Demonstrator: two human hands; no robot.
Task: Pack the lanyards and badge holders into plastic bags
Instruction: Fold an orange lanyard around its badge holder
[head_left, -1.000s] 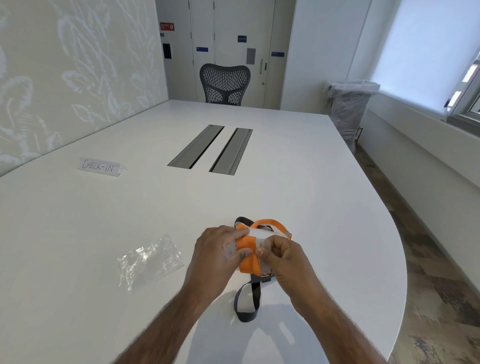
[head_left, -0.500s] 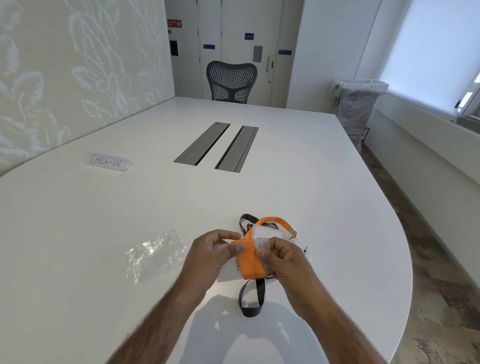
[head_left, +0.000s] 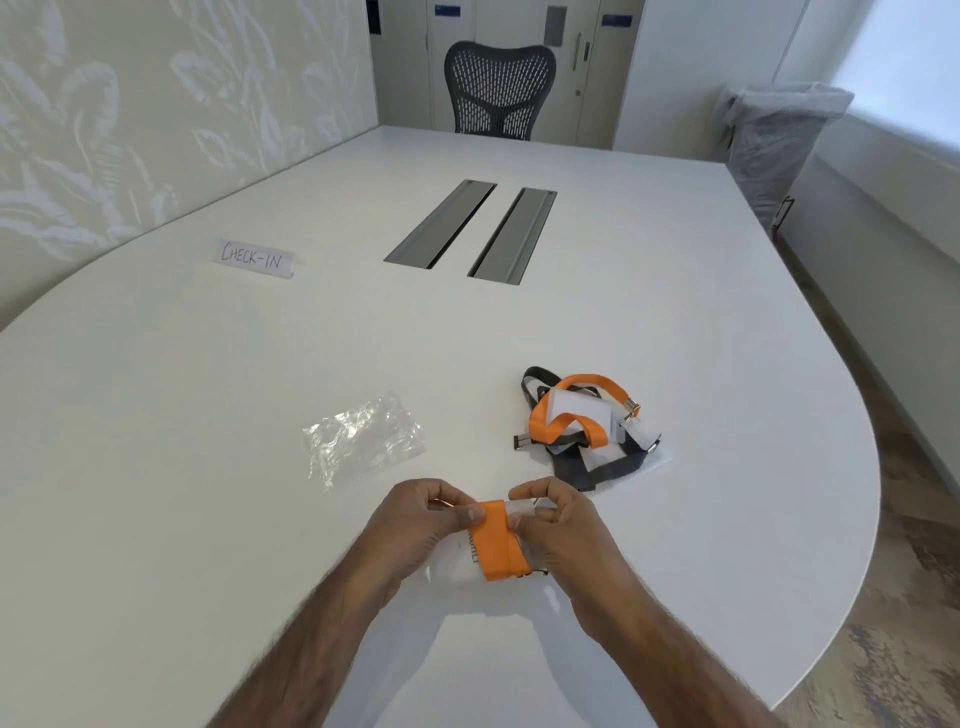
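My left hand (head_left: 423, 517) and my right hand (head_left: 558, 525) both pinch a folded orange lanyard (head_left: 498, 540) wrapped around a clear badge holder, held just above the white table (head_left: 208, 415) near its front edge. Beyond my right hand lies a pile of lanyards and badge holders (head_left: 582, 426): an orange strap, dark grey straps and clear holders with metal clips. A crumpled clear plastic bag (head_left: 363, 439) lies flat on the table beyond my left hand, apart from both hands.
A paper sign reading CHECK-IN (head_left: 254, 257) stands at the left. Two metal cable hatches (head_left: 472, 231) run along the table's middle. A mesh office chair (head_left: 498, 88) is at the far end and a lined waste bin (head_left: 774, 140) at the right. The curved table edge falls off on the right.
My hands have drawn the orange lanyard bundle back toward me, away from the pile, which now lies uncovered beyond them. The view has tilted downward.
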